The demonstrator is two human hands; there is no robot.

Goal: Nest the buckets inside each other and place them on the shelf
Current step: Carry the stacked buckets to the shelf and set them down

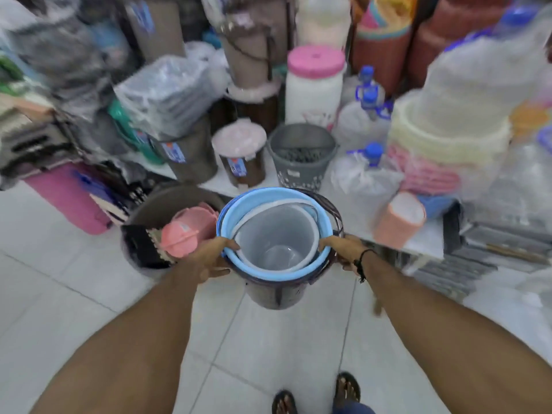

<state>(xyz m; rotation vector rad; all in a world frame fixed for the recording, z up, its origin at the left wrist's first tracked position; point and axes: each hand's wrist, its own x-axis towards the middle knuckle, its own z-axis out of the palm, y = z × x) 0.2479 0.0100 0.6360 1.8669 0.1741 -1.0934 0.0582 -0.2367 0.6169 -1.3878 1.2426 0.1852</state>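
- The room is a crowded plastics shop: wrapped bins, jars and basins pile up all around, and the white tiled floor [89, 294] is bare only where the person stands in sandals.
- The shelf [352, 216], a low white ledge straight ahead, is already packed; a grey perforated basket [301, 156] and a brown lidded bin [242, 159] sit near its front edge, leaving only a small open patch just beyond the buckets.
- The nested buckets [277, 243] hang in the air above the floor, just short of that ledge: a dark outer one, a light blue one inside it, a clear grey one innermost.
- I judge the stack light and fairly stiff, though thin plastic rims flex and smooth walls can slip; the inner pails sit slightly crooked and might shift if tilted.
- The rim, at opposite sides, looks the best place to hold.
- The left hand [213, 258] closes its grip on the near-left rim, thumb over the edge.
- The right hand [340, 249] clamps the right rim likewise, beside the wire handle [336, 216].
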